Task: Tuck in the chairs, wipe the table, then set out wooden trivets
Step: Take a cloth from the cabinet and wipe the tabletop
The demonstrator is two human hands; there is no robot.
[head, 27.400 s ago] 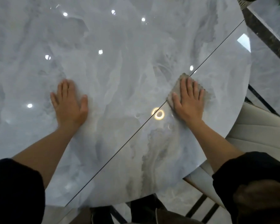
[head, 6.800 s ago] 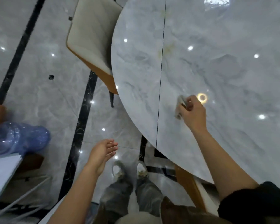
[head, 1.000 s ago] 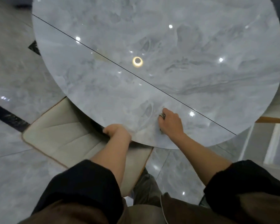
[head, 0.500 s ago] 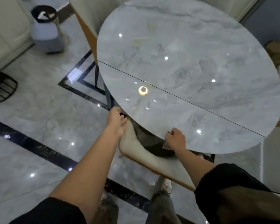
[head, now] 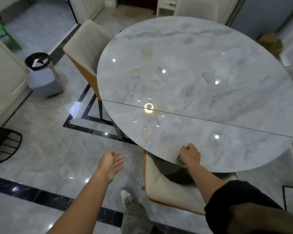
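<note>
A round grey marble table (head: 201, 78) fills the upper right of the head view. My right hand (head: 189, 155) rests near its front edge, fingers curled round a bunched grey cloth (head: 180, 158) that is mostly hidden. My left hand (head: 111, 163) hangs free over the floor to the left of the table, palm up, fingers relaxed and holding nothing. A cream chair with an orange back (head: 167, 188) is pushed under the table right below my right hand. A second cream chair (head: 85, 48) stands at the table's left side, a third (head: 198, 8) at the far side.
A grey bin with a black liner (head: 41, 75) stands on the tiled floor at left. A black wire basket (head: 3, 144) sits at the left edge. Cream cabinets (head: 2, 71) line the left wall. A brown stool-like object (head: 271, 42) stands beyond the table at right.
My left hand has let go of the near chair's back and drawn away, open. The view has pulled back and up. My right hand stays on the cloth at the table's edge.
</note>
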